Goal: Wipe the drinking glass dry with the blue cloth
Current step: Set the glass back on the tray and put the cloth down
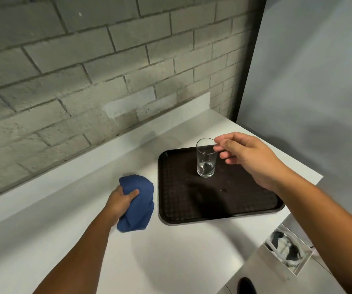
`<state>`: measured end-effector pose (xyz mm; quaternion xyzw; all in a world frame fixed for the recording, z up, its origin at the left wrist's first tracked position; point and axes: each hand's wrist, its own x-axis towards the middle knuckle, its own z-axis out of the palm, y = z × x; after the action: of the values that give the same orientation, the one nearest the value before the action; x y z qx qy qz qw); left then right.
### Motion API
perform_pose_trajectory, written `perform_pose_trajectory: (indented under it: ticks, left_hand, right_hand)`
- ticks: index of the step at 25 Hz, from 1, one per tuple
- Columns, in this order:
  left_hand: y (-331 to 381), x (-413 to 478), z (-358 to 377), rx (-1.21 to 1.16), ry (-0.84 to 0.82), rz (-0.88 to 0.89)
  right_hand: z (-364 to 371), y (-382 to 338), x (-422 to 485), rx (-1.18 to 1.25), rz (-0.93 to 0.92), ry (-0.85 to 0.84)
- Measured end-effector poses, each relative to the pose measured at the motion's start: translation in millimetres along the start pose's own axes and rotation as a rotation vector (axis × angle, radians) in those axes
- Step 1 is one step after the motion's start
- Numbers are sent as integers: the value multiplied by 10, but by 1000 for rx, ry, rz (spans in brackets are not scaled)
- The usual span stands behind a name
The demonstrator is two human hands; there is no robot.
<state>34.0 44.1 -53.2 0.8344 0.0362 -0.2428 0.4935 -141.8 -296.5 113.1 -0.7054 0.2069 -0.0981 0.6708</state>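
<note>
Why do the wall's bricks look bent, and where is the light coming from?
Head view: the wide lens bows the brick wall and counter edges; shadows of the arms fall across the tray and counter, suggesting light from above; the glass shows slight glints, and the image stays fairly sharp.
</note>
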Motion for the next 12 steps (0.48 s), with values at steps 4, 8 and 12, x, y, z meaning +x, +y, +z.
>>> perform_pose_trajectory:
  ticks: [4,8,12]
  left_hand:
    - [67,-41,28,614,206,174]
    - [41,-38,190,829,429,464]
    - [-187,85,449,871,79,355]
  right_hand:
    - [-38,-21,7,1,-18,26]
    - [-51,-24,-2,3,-12,42]
    - [-54,-10,2,10,-12,35]
